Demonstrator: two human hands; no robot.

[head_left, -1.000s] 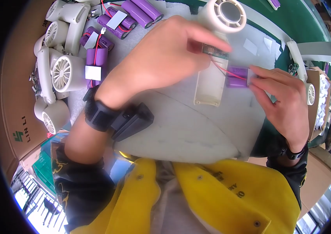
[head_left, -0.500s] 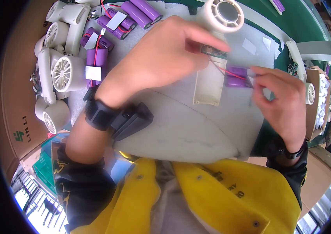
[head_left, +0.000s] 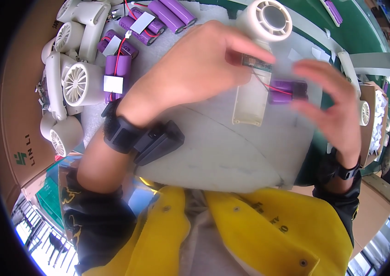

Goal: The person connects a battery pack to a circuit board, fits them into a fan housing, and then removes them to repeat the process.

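Observation:
My left hand is closed over the handle of a cream handheld fan housing. Thumb and index finger sit by the small circuit board in the open handle; exactly where they press is partly hidden. The round fan head is at the far end. Thin red and dark wires run from the board toward a purple two-cell battery pack lying just right of the handle. My right hand, blurred by motion, hovers beside the pack with thumb and fingers apart. I see nothing held in it.
Left of the mat lie several cream fan housings beside a cardboard box. Purple battery packs with white pads are at the back left. At right stands a box of white pieces, with another fan part next to it.
My right hand has let go at the battery pack's right end, and its fingers have spread. The pale piece there no longer shows, baring a dark end. My left hand keeps its hold.

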